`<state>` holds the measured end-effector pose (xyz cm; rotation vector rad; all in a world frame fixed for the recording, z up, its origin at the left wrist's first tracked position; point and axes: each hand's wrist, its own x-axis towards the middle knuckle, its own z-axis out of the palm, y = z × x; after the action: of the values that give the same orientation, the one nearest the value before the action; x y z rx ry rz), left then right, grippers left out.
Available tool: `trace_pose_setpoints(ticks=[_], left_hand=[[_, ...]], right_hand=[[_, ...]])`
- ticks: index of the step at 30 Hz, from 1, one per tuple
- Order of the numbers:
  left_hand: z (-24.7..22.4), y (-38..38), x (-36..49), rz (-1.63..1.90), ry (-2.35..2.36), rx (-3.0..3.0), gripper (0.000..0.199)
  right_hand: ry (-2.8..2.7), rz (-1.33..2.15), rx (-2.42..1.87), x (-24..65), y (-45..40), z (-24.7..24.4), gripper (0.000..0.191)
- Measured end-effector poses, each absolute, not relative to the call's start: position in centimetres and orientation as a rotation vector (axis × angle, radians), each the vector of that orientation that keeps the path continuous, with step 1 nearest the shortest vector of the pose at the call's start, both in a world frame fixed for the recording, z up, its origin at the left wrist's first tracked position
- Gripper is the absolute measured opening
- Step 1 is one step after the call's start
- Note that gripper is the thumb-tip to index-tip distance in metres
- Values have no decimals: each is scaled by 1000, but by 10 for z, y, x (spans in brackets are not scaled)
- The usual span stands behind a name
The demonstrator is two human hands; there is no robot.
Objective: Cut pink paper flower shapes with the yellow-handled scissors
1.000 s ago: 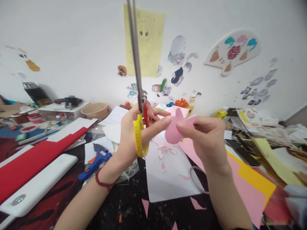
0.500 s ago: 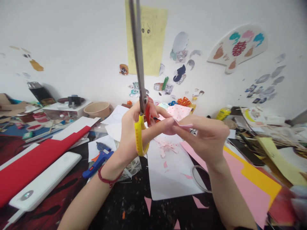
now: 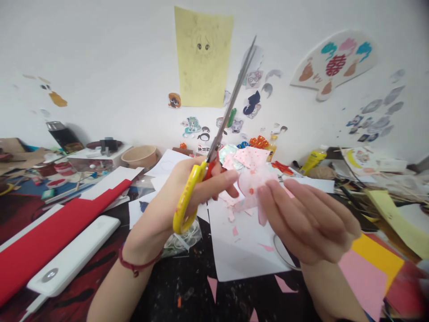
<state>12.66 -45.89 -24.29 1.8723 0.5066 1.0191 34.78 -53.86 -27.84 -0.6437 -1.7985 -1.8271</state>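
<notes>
My left hand is closed around a pair of scissors with yellow and red handles. Their blades look shut and point up to the right, away from my fingers. Between the fingertips of my right hand is a thin pink piece, partly see-through, with small orange-red marks; I cannot tell if it is cloth or paper. The left fingertips are beside it, apart from it. Below lies a white sheet with pink scraps on it, and behind is dotted pink material.
A white device with a cable and a long red strip lie at left. A round tan bowl stands behind. Pink sheet and yellow card lie at right, near a thin ring. Bottles stand along the wall.
The scissors have tilted right, from nearly upright. My hands have drawn apart; the left let go of the pink piece, which opened out in my right fingers as that hand turned.
</notes>
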Motion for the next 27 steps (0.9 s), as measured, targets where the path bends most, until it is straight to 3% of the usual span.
trace_pose_setpoints(ticks=[9, 15, 20, 23, 27], left_hand=[[-245, -463, 119, 823, 413, 1840, 37], [-236, -467, 115, 775, 524, 1854, 36], [-238, -462, 114, 792, 523, 1795, 33], [-242, -459, 116, 841, 506, 1797, 35], [-243, -463, 121, 1121, 525, 1747, 37]], right_hand=[[-1933, -1507, -693, 348, -545, -268, 27], [-1755, -2032, -543, 346, -542, -268, 17], [-1691, -1945, -683, 342, -541, -273, 10], [-1704, -1880, -701, 343, -538, -276, 17], [-1734, -1816, -666, 345, -532, -273, 17]])
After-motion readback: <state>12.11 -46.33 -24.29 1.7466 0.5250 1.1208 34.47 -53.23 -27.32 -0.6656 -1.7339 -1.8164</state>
